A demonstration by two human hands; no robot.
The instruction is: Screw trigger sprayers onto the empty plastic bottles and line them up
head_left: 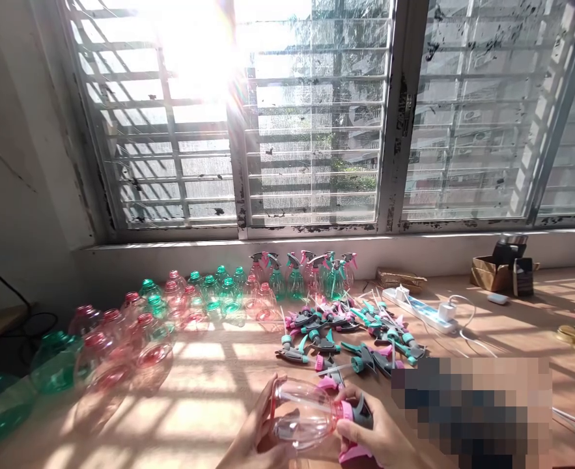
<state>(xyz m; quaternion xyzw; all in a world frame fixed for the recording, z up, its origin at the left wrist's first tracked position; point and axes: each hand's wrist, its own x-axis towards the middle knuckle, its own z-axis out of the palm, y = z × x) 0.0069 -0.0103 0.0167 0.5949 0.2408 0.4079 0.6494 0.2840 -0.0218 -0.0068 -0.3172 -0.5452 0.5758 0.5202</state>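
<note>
A clear pink spray bottle [303, 413] lies sideways between my hands, just above the table's near edge. My left hand [258, 426] wraps round its base end. At the neck, my right hand [372, 423] grips the pink collar and grey-and-pink trigger sprayer head [360, 413], which sits on the bottle mouth; whether it is fully tightened I cannot tell. A thin tube shows inside the bottle. Just beyond my hands is a pile of loose trigger sprayer heads [333, 319], grey with pink or teal parts.
Headless pink bottles [153, 345] and green bottles [57, 361] stand at the left. Several bottles with sprayers [294, 280] line the back wall. A power strip [421, 311], a cardboard box [485, 273] and a phone [523, 277] are at right. A blurred patch [477, 410] hides the right front.
</note>
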